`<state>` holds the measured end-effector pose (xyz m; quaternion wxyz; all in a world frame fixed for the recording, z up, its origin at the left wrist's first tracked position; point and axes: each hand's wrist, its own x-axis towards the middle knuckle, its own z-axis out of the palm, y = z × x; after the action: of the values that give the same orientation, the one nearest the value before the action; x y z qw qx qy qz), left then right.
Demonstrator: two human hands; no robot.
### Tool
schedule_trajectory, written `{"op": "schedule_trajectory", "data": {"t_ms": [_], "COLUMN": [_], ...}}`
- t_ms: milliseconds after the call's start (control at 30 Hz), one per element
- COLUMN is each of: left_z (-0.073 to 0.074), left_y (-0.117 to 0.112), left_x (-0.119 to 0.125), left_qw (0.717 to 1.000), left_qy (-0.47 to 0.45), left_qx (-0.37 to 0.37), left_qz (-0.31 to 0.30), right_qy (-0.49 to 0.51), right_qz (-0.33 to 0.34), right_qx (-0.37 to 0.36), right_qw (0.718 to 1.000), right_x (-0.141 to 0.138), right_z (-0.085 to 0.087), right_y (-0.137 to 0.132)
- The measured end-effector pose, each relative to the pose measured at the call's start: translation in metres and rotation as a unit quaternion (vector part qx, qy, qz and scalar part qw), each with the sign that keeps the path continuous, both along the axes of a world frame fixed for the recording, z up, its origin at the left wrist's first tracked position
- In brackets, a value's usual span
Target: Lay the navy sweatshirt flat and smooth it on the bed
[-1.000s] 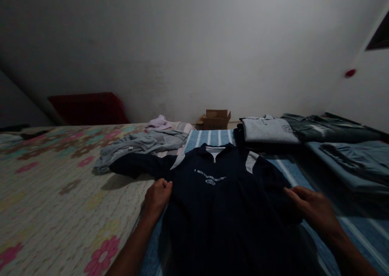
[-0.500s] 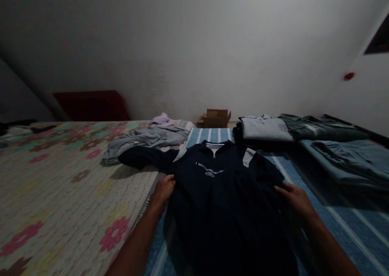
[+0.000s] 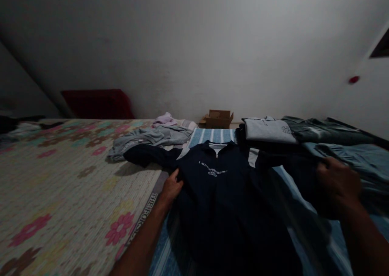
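One jacket (image 3: 225, 195) lies collar-away from me. Left grip (image 3: 172, 187) pinches its side. I cannot tell whether right grip (image 3: 337, 181), out rightward, is closed.

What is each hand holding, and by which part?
Both are on the navy jacket: the left hand presses its side below the sleeve; the right hand, blurred, appears to grip the other sleeve, stretched out sideways.

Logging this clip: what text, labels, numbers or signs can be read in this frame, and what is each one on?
"THEFO": dark capitals running along the edge strip of the floral mat; the letters after that are not legible.
White chest lettering with a small emblem under it, on the navy jacket: too blurred to read.
Dark print on the grey folded shirt: too small to read.
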<state>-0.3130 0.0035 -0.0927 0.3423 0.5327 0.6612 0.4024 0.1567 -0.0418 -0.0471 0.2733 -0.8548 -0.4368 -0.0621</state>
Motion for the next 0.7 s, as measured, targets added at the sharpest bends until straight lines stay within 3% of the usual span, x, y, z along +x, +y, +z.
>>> {"op": "schedule_trajectory", "data": {"t_ms": [67,167,233,300,367,433,600,700], "left_z": [-0.002,-0.003,-0.002,0.0,0.003,0.005,0.009,0.016], "left_y": [-0.001,-0.001,-0.001,-0.002,-0.004,-0.007,-0.018,-0.026], "left_x": [0.001,0.003,0.003,0.002,0.002,0.001,-0.004,-0.01], "left_qw": [0.999,0.997,0.996,0.996,0.994,0.99,0.966,0.946], "left_qy": [-0.036,-0.079,-0.078,-0.077,-0.087,-0.114,-0.218,-0.278], "left_qx": [-0.005,-0.019,-0.031,-0.047,-0.067,-0.087,-0.139,-0.168], "left_qz": [-0.005,-0.006,-0.001,0.005,0.008,0.004,-0.007,-0.013], "right_qy": [-0.079,-0.128,-0.035,0.085,0.167,0.236,0.435,0.491], "right_qz": [0.001,0.083,0.158,0.233,0.264,0.261,0.252,0.204], "right_qx": [-0.017,0.044,0.037,-0.062,-0.173,-0.229,-0.205,-0.161], "right_qw": [0.997,0.987,0.986,0.967,0.934,0.908,0.84,0.831], "right_x": [-0.01,-0.04,-0.062,-0.077,-0.084,-0.086,-0.095,-0.103], "right_z": [0.002,-0.007,-0.017,-0.031,-0.046,-0.061,-0.074,-0.068], "right_y": [-0.007,-0.019,-0.023,-0.024,-0.02,-0.014,-0.006,0.0]}}
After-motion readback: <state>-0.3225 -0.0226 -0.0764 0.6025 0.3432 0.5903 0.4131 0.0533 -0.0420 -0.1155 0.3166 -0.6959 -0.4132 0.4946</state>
